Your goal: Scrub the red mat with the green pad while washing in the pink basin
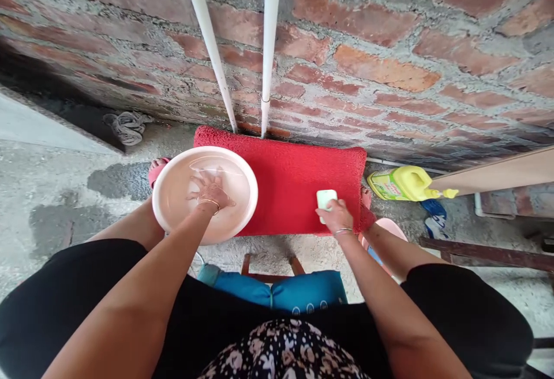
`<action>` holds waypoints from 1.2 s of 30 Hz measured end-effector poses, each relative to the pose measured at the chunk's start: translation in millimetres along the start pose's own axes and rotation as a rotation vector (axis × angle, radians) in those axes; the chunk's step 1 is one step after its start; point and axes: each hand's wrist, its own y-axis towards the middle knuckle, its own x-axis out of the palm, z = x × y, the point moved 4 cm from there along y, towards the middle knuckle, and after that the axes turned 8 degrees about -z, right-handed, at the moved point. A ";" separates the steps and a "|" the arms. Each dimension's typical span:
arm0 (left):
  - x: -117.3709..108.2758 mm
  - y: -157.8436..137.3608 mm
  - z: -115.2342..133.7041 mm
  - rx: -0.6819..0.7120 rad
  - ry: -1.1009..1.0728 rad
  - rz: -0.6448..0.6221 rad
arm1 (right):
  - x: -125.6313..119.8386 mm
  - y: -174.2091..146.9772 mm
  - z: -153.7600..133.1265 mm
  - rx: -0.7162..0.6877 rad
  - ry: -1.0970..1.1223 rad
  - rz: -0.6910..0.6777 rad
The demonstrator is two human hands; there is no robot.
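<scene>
My left hand point(210, 190) is in the water of a pale pink basin point(158, 203), fingers spread, with nothing in its grasp. The basin rests on the left end of a red cloth-covered surface point(285, 180). On the right part of the same red cloth, my right hand point(337, 216) has its fingers around a pale green bar of soap point(325, 198). The bar's lower part is partly hidden by my thumb and fingers.
A yellow detergent jug point(402, 183) lies on the floor at right, near blue-and-white slippers point(435, 217). A pink container point(392, 228) is beside my right leg. Two white pipes point(268, 38) run down the brick wall. A grey rag point(128, 127) lies at left.
</scene>
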 end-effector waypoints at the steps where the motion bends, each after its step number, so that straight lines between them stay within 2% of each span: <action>1: -0.2 -0.3 0.1 0.000 0.003 -0.007 | -9.3 5.6 31.8 0.074 -0.004 0.010; 3: -1.1 -1.6 1.0 0.017 -0.001 -0.016 | -26.6 12.0 85.3 0.240 -0.011 0.024; 4: -1.5 -2.2 1.3 0.023 -0.007 -0.017 | -33.3 12.8 102.9 0.306 -0.014 0.031; 5: -2.0 -2.7 1.5 0.028 -0.015 -0.014 | -37.9 12.1 112.4 0.349 -0.012 0.043; 7: -2.2 -2.9 1.4 0.027 -0.024 -0.004 | -38.6 6.7 103.5 0.326 0.017 0.072; 9: -1.2 -2.2 0.7 0.021 -0.019 -0.001 | -25.6 -5.5 61.3 0.197 0.058 0.068; 15: -0.3 -1.9 0.6 0.032 -0.031 0.002 | 58.0 -77.1 -128.7 -0.333 0.035 -0.154; 17: -2.0 -3.3 0.9 0.013 -0.026 0.000 | 78.2 -95.1 -168.4 -0.486 -0.020 -0.199; 19: -3.7 -5.1 1.9 0.004 -0.019 -0.011 | 87.9 -101.4 -183.9 -0.580 -0.079 -0.221; 21: -5.1 -6.5 3.2 0.009 -0.019 -0.020 | 86.6 -95.8 -173.8 -0.586 -0.122 -0.214; 23: -5.4 -6.8 4.2 0.013 -0.021 -0.027 | 76.4 -81.7 -140.0 -0.491 -0.149 -0.191; 29: -3.3 -4.3 3.7 -0.003 0.000 -0.001 | 17.0 -35.7 27.2 -0.002 -0.194 -0.152; 31: -2.9 -4.5 3.4 0.008 -0.003 0.000 | -4.4 -27.0 69.2 0.146 -0.190 -0.150; 33: -3.2 -5.1 3.3 0.026 -0.011 0.008 | -21.0 -22.7 86.8 0.237 -0.165 -0.121; 34: -3.3 -5.2 3.1 0.026 -0.014 0.012 | -26.2 -22.1 84.6 0.245 -0.145 -0.099; 36: -2.8 -4.4 2.3 0.020 -0.009 0.013 | -27.5 -23.9 58.7 0.180 -0.092 -0.070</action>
